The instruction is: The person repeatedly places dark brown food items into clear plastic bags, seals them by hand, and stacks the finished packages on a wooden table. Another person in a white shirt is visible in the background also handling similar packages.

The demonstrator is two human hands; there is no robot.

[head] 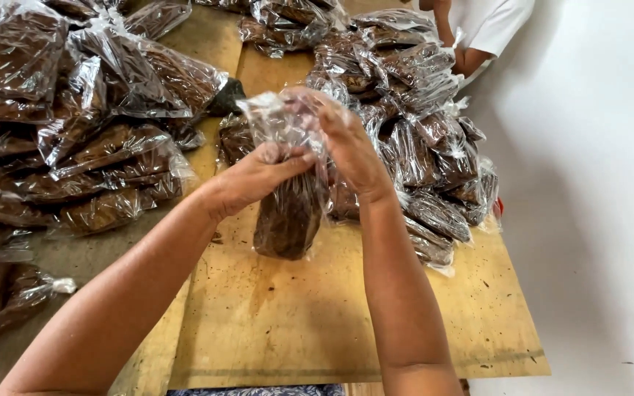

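Both my hands hold one clear plastic bag [289,213] filled with a dark brown block, standing upright on the plywood table [317,323]. My left hand [262,174] pinches the bag's neck from the left. My right hand [346,143] grips the loose crinkled top of the bag from the right, just above the left hand. The lower part of the bag rests on the board.
Piles of similar filled bags lie at the left [89,132] and at the right back [420,147]. Another person in a white shirt [478,29] stands at the far end. A white wall runs along the right [596,220].
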